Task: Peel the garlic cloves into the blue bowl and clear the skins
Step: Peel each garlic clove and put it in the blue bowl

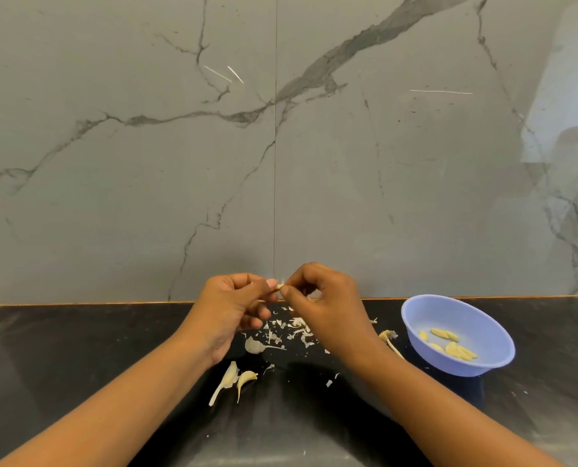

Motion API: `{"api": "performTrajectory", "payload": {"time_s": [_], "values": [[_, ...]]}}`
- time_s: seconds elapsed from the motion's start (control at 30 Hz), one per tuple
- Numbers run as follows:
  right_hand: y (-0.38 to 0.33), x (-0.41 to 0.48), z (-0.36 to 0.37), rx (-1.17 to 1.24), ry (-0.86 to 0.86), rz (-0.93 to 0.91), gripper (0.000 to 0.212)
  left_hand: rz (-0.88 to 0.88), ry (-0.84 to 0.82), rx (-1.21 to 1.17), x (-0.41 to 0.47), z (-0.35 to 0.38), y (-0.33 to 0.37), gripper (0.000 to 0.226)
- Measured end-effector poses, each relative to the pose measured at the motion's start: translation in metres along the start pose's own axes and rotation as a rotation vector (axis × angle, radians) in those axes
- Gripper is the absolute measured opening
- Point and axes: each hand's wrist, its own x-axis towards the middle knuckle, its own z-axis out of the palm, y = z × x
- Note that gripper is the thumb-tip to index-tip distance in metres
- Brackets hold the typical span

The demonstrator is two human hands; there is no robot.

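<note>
Garlic clove (279, 286) pinched between left hand (233, 308) and right hand (328, 305), fingers curled onto it, left of blue bowl (449, 315), skins (299, 326) scattered beneath, peeled cloves (444, 334) inside bowl, bowl near wall (381, 197) edge

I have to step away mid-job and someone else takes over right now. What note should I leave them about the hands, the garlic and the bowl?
Left hand and right hand both pinch one garlic clove above the counter.
Done: several peeled cloves lie in the blue bowl on the right.
Left: finish this clove, peel the two unpeeled cloves by the left wrist, then clear the loose skins and the stalk.
</note>
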Motion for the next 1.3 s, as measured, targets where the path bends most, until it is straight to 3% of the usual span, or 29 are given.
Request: {"api": "performTrajectory", "payload": {"time_s": [0.1, 0.23, 0.3, 0.5, 0.6, 0.7, 0.73, 0.83, 0.9, 1.17, 1.3], "values": [[-0.006, -0.001, -0.005, 0.479, -0.075, 0.348, 0.012, 0.090, -0.007, 0.016, -0.002, 0.002, -0.002, 0.008], [-0.004, 0.001, -0.007, 0.611, -0.103, 0.485, 0.013, 0.106, -0.028, 0.047, -0.001, 0.003, -0.005, 0.007], [-0.002, 0.003, -0.010, 0.536, -0.116, 0.483, 0.011, 0.089, -0.012, 0.048, 0.001, 0.001, -0.005, 0.006], [0.013, 0.012, -0.027, -0.138, -0.342, 0.340, 0.028, -0.027, 0.015, 0.062, 0.005, -0.004, -0.006, 0.005], [0.011, 0.013, -0.031, -0.352, -0.280, 0.234, 0.033, -0.055, 0.004, 0.045, 0.003, -0.004, -0.005, 0.004], [0.006, 0.012, -0.032, -0.385, -0.243, 0.206, 0.012, -0.070, 0.004, 0.014, 0.003, -0.004, -0.005, 0.004], [0.005, 0.012, -0.033, -0.403, -0.277, 0.200, 0.014, -0.071, 0.003, 0.008, 0.003, -0.004, -0.005, 0.004], [0.003, 0.011, -0.036, -0.416, -0.426, 0.180, 0.053, -0.078, -0.010, 0.009, 0.002, -0.004, -0.004, 0.005], [0.001, 0.011, -0.035, -0.403, -0.452, 0.148, 0.057, -0.080, -0.016, 0.015, 0.002, -0.004, -0.003, 0.006], [0.002, 0.012, -0.039, -0.194, -0.135, 0.142, 0.007, -0.086, -0.017, 0.003, 0.001, -0.005, -0.002, 0.008], [0.000, 0.011, -0.039, -0.319, -0.117, 0.046, 0.020, -0.093, -0.019, 0.001, 0.001, -0.004, -0.003, 0.008]]}}
